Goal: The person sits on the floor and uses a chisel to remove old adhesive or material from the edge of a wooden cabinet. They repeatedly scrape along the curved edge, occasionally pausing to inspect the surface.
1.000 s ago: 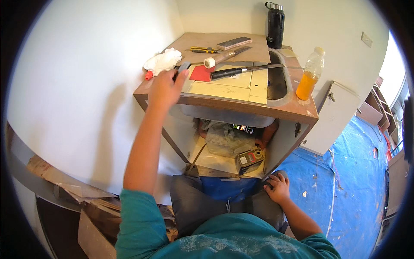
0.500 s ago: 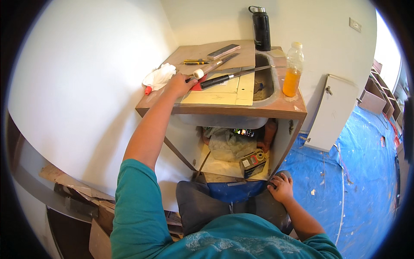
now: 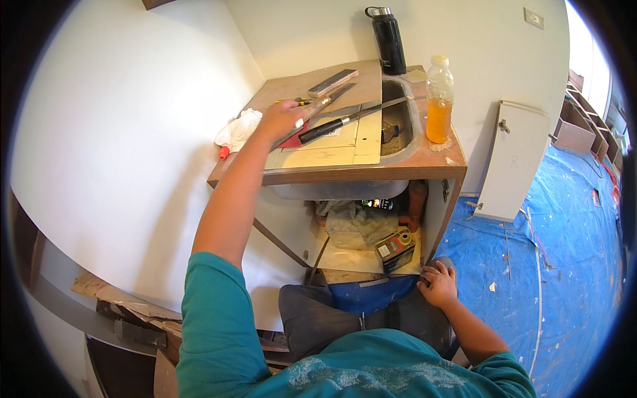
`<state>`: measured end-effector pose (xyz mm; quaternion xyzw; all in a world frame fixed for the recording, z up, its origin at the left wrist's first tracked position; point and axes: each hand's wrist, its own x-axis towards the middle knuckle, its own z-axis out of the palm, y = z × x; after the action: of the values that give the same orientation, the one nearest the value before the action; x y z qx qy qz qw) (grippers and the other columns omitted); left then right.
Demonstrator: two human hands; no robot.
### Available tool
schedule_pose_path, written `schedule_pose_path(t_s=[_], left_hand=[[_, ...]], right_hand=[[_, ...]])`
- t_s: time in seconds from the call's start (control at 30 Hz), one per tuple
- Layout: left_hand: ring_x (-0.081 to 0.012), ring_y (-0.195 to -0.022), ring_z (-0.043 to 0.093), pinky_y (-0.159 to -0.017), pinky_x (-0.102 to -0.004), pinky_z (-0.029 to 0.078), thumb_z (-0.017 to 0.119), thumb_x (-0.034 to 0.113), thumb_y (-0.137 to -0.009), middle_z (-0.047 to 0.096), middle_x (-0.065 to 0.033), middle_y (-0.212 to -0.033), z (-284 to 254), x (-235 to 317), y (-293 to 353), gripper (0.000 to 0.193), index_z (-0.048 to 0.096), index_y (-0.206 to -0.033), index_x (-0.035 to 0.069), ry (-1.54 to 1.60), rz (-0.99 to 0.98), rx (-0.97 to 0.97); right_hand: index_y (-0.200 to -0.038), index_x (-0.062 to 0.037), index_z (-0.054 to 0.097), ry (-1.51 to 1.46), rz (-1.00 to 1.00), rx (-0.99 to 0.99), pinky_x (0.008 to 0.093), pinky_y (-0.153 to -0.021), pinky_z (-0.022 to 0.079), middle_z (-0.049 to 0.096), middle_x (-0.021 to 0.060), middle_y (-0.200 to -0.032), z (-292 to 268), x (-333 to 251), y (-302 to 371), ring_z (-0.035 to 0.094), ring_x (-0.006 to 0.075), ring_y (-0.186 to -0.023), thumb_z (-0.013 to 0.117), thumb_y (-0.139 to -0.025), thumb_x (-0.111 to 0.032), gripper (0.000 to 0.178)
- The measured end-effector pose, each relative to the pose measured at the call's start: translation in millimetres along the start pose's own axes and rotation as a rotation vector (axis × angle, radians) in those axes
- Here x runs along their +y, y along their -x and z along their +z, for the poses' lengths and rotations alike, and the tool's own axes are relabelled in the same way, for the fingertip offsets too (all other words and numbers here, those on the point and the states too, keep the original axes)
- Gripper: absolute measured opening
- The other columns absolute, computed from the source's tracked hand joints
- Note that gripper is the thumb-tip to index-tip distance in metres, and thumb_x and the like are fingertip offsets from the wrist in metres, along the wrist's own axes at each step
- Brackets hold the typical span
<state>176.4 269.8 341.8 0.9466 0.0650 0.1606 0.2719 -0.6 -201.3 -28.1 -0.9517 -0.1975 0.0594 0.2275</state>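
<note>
Now the left hand point(image 3: 281, 119) is at the tan tool point(image 3: 320, 106) on the boards point(image 3: 320, 156); I can't tell if it grips. A bump could push the black knife point(image 3: 324, 130) into the clear bottle point(image 3: 439, 109). The right hand point(image 3: 438, 284) lies spread, holding nothing.

Left hand point(image 3: 280, 121) is hemmed in: white bundle point(image 3: 239, 131) to its left, black-handled knife point(image 3: 324, 130) and wooden-handled tool point(image 3: 324, 104) to its right. Front strip of yellow board point(image 3: 332, 156) gives a low way in. Knife blade crosses sink point(image 3: 415, 136); access on the near side. Orange-liquid bottle point(image 3: 438, 118) blocks right, black bottle point(image 3: 389, 45) behind. Below, crumpled plastic point(image 3: 358, 224) and dark box point(image 3: 397, 249) crowd the cabinet.
</note>
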Motion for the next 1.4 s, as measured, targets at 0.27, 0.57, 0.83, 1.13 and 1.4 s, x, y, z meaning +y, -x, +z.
schedule_pose_path(t_s=[0.27, 0.57, 0.83, 1.13, 1.4], left_hand=[[-0.034, -0.103, 0.069, -0.088, -0.0456, 0.055, 0.047, 0.043, -0.104, 0.069, -0.0198, -0.114, 33.3, 49.4, 2.2, 0.047, 0.062, -0.115, 0.0, -0.655, 0.039, 0.005], [-0.0434, -0.092, 0.062, -0.079, -0.0521, 0.05, 0.06, 0.033, -0.1, 0.063, -0.0238, -0.103, 43.6, 45.7, 115.7, 0.037, 0.054, -0.115, -0.001, -0.313, 0.438, 0.693], [-0.0155, -0.069, 0.059, -0.064, -0.0279, 0.048, 0.051, 0.043, -0.106, 0.062, -0.0093, -0.081, 139.1, 53.2, 320.3, 0.046, 0.058, -0.117, -0.002, 0.916, 0.167, 0.165], [-0.0145, -0.078, 0.066, -0.069, -0.0278, 0.052, 0.034, 0.045, -0.111, 0.068, -0.0089, -0.089, 165.9, 15.7, 376.8, 0.053, 0.062, -0.109, 0.0, 1.423, -0.152, -0.321], [-0.0149, -0.108, 0.062, -0.099, -0.0312, 0.048, 0.046, 0.024, -0.11, 0.065, -0.0131, -0.123, 170.3, -31.0, 364.9, 0.039, 0.054, -0.138, -0.002, 1.197, -0.002, 0.161]], right_hand=[[-0.116, -0.0164, 0.075, -0.026, -0.003, -0.006, 0.0624, -0.119, 0.02, 0.061, 0.0017, -0.141, 1.6, -1.3, 1.2, 0.038, 0.0321, -0.146, 0.066, -0.088, -0.043, 0.039], [-0.114, -0.0117, 0.075, -0.135, -0.016, 0.094, 0.0533, -0.115, 0.03, 0.067, 0.0075, -0.131, -3.3, -4.6, -1.5, 0.049, 0.0329, -0.137, 0.068, -0.091, -0.039, 0.036], [-0.147, 0.0038, 0.045, -1.101, -0.486, -0.124, 0.0338, -0.091, 0.053, 0.066, 0.0137, -0.13, -106.4, -170.2, -31.8, 0.066, 0.0229, -0.105, 0.058, -0.103, -0.037, 0.061], [-0.151, 0.0029, 0.037, -1.108, -0.518, -0.515, 0.0334, -0.089, 0.054, 0.052, 0.0199, -0.146, -115.1, -242.1, -33.5, 0.068, 0.0215, -0.098, 0.062, -0.099, -0.033, 0.068], [-0.125, 0.0018, 0.057, -0.748, -0.159, -0.228, 0.0302, -0.078, 0.052, 0.071, 0.0091, -0.098, -131.7, -254.5, -32.7, 0.065, 0.0143, -0.09, 0.071, -0.093, -0.014, 0.038]])
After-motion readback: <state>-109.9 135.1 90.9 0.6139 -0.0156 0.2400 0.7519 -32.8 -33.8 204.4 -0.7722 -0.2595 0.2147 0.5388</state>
